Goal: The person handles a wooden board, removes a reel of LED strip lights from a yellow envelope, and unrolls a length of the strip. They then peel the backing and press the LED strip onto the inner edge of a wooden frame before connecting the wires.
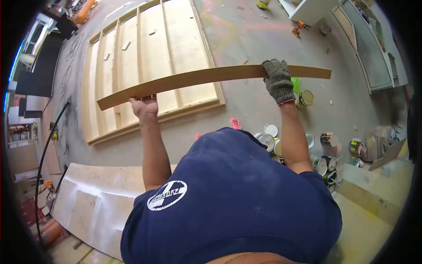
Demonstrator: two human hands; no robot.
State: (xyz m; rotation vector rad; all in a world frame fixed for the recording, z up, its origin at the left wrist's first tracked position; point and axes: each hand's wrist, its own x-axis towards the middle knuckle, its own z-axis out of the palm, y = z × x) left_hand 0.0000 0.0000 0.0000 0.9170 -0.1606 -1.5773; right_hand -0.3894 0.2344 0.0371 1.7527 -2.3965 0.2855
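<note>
A long wooden strip [198, 79] spans the view of a workshop, held up in both hands by a person in a navy T-shirt [255, 189] with a round white emblem [167, 195] at the left of the chest. The left hand [147, 107], bare and turned palm upward, grips the strip's lower edge near one end, its fingers partly hidden by the wood. The right hand [278, 82], in a grey knitted glove with a reddish cuff, is closed around the strip toward the other end, which extends past the glove. The strip is raised above the concrete floor [246, 103], its left-hand portion crossing in front of a large wooden frame [167, 48] that lies flat, with parallel battens over pale panels and a few small wood offcuts [126, 45] scattered on it. Round paint cans [306, 98] stand and lie near the right forearm, some of them clustered beside the shirt. Farther off, an orange power drill [297, 30] rests on the floor, near a white cabinet [303, 9]. At lower left, a broad, pale-streaked sheet [94, 203] lies beside the person, while a black hose [41, 169] curves along the left side.
</note>
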